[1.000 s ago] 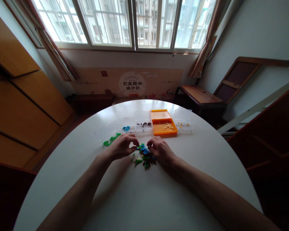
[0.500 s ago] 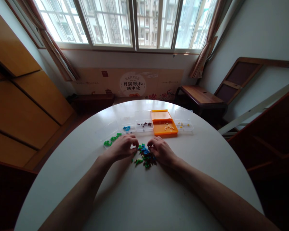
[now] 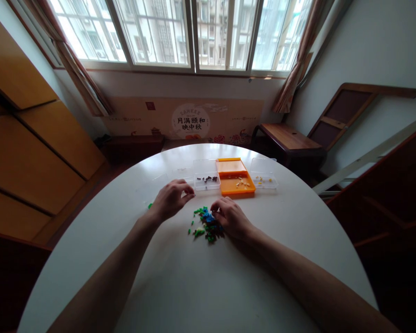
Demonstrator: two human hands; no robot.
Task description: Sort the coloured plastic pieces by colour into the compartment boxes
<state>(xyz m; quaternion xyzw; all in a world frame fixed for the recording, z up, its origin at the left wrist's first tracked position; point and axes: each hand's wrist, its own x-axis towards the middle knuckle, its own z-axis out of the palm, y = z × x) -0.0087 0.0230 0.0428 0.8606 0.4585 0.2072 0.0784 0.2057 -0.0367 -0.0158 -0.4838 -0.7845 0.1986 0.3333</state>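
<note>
Near one pile of pieces (image 3: pixel 210 225) and one orange box (image 3: pixel 238 191), left hand (image 3: pixel 169 199) and right hand (image 3: pixel 234 219) curl fingers (image 3: pixel 183 186), grip unclear.

You've got loads of bare table (image 3: pixel 187 282) on your side of the pile (image 3: pixel 209 227). Its right edge is blocked by your right hand (image 3: pixel 232 217) tho, and the orange box (image 3: pixel 237 192) stands further ahead.
</note>
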